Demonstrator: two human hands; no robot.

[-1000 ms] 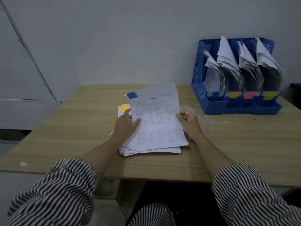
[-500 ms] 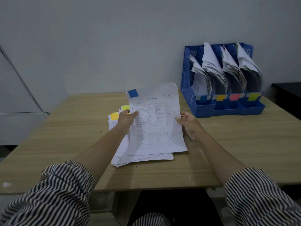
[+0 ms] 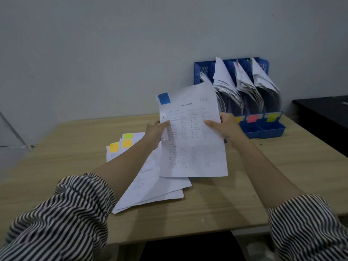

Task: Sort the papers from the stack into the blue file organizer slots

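Both hands pinch one sheet (image 3: pixel 192 136) by its side edges, lifted clear of the stack (image 3: pixel 150 185): left hand (image 3: pixel 155 133) at the left edge, right hand (image 3: pixel 227 129) at the right; blue tab (image 3: pixel 164 98) above the left thumb; organizer (image 3: pixel 263 127) just beyond the right hand, blue slot hidden behind the sheet; risks: limp paper buckles on entry against crammed, fanned sheets; lands in a neighbouring slot; left forearm drags the loose stack askew.
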